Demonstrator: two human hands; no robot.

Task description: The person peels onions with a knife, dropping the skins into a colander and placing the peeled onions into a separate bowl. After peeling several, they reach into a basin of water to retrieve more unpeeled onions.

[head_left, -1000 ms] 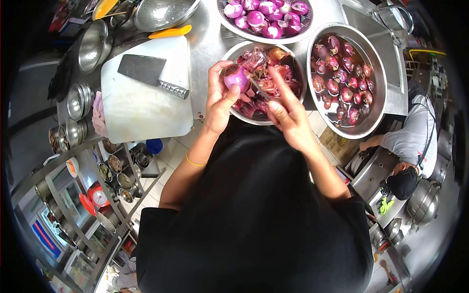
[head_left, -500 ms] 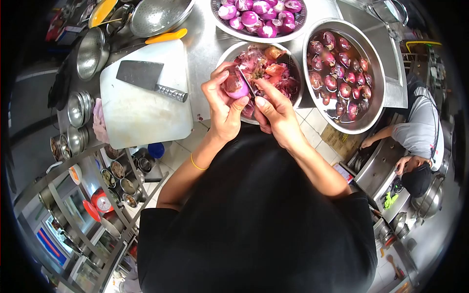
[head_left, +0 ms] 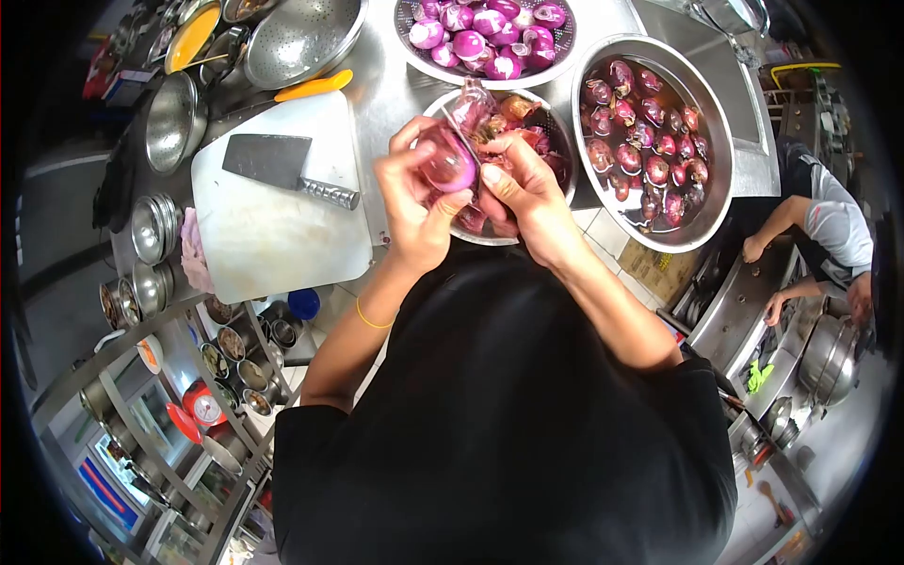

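My left hand (head_left: pixel 414 202) is closed around a red onion (head_left: pixel 448 171), purple and glossy, with loose skin peeling up at its top. My right hand (head_left: pixel 529 198) grips a small knife (head_left: pixel 461 134), its handle hidden in the fingers and its thin blade against the onion's side. Both hands are over a metal bowl (head_left: pixel 488 239) with onion skins (head_left: pixel 516 107) in it. Beyond it, a perforated colander (head_left: pixel 471 81) holds several peeled onions (head_left: pixel 471 43). To the right, a steel basin (head_left: pixel 725 179) contains unpeeled onions (head_left: pixel 656 169) in brownish water.
On the left lies a white cutting board (head_left: pixel 273 221) with a cleaver (head_left: pixel 268 160) on it. A yellow-handled tool (head_left: pixel 315 85) is behind the board. Metal bowls (head_left: pixel 177 122) stand farther left. At right, another person (head_left: pixel 833 221) works at a steel counter.
The loose skin now stands up from the onion, and the left hand has turned slightly with it. The knife remains against the onion. The other person has shifted their arms and leaned farther right.
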